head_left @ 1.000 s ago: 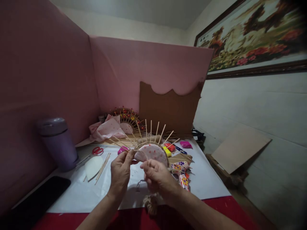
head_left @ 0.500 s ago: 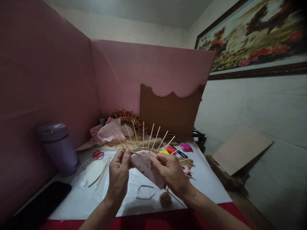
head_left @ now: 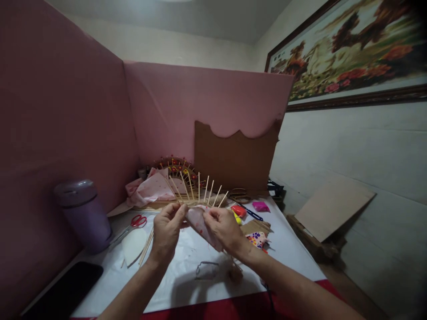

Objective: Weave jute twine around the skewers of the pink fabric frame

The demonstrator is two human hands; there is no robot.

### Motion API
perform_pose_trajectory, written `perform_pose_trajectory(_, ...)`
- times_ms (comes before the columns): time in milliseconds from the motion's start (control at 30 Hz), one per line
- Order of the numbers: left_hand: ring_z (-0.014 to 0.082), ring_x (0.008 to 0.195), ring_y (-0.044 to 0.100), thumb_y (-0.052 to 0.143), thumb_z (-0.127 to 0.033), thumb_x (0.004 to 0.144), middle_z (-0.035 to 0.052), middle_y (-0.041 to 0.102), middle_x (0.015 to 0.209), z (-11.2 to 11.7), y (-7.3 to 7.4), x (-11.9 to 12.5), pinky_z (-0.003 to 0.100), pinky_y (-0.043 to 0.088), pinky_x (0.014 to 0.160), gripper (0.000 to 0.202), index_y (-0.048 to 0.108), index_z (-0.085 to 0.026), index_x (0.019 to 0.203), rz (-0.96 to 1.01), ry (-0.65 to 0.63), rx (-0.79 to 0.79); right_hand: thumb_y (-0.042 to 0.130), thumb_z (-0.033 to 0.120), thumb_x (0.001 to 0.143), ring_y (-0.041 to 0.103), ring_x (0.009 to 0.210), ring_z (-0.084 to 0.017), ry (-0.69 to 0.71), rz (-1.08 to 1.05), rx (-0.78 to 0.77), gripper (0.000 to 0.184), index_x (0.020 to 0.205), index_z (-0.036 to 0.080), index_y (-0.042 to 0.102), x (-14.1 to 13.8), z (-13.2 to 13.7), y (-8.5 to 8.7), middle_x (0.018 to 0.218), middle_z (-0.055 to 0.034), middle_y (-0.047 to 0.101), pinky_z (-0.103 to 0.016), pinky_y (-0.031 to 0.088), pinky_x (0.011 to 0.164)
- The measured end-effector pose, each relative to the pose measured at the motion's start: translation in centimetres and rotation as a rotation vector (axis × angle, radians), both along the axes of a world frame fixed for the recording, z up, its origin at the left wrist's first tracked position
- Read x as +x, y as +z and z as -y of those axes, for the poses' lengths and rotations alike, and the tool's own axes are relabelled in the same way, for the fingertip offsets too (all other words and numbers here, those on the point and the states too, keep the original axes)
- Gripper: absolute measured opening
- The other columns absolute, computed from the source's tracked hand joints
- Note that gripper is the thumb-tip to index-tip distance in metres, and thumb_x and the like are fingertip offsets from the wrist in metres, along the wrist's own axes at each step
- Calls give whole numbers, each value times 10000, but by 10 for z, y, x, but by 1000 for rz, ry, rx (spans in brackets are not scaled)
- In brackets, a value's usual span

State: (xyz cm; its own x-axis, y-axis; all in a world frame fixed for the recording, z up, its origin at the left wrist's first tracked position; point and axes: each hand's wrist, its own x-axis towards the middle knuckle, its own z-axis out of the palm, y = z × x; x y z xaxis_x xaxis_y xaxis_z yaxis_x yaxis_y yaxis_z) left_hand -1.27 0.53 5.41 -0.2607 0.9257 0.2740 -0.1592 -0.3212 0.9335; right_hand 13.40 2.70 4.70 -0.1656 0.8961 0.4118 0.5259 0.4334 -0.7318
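While the left hand [head_left: 168, 229] tightly pinches one end of the spotted fabric piece [head_left: 200, 226], the right hand [head_left: 226, 229] grips its other side, fingers closed; wooden sticks [head_left: 199, 186] fan up beyond the fingertips.

No legible txt. Framed pic [head_left: 350, 60] at 2 o'clock — three sm. marks [head_left: 279, 57] near its 10 o'clock corner, too tiny to read. Black item [head_left: 277, 186] w/ white patch, approx. 3 o'clock — illegible.
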Motion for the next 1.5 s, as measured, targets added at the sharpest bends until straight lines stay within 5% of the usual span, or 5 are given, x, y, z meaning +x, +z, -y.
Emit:
perform_pose_trajectory(267,119,507,520,692,-373,661,2,602,588,-19,45,-26,215,420,484,234,658,-144,695,-253,138,172,523,433,831,362,462,-76,218,-172,-152,357,656,140,627,31,5,29,479,56,419,-213,264,463)
perform_pose_trajectory(500,155,687,583,585,-336,788,12,665,738,1,63,-32,253,437,696,177,687,-201,837,-812,581,481,521,473,843,402,441,-82,199,-336,-215,342,750,161,625,56,4,-5,487,50,475,-218,306,470)
perform_pose_trajectory(733,104,403,424,731,-428,557,25,531,470,4,63,-32,205,295,374,293,671,-141,558,-449,-193,-115,496,253,889,551,922,-224,-175,31,438,203,1029,189,629,65,15,8,978,-90,638,-365,407,810)
perform_pose_trajectory(967,77,378,380,741,-390,524,-25,458,436,-10,26,-16,191,261,382,286,593,-145,513,-359,-340,-398,517,208,879,516,892,-215,-41,266,569,129,880,196,646,41,36,37,903,-65,641,-373,365,789)
perform_pose_trajectory(1500,93,550,495,765,-378,621,12,604,616,3,-25,3,205,344,534,292,642,-124,695,-113,-540,-363,578,181,796,461,782,-205,52,617,482,68,738,148,590,20,30,-12,770,-59,610,-337,301,717)
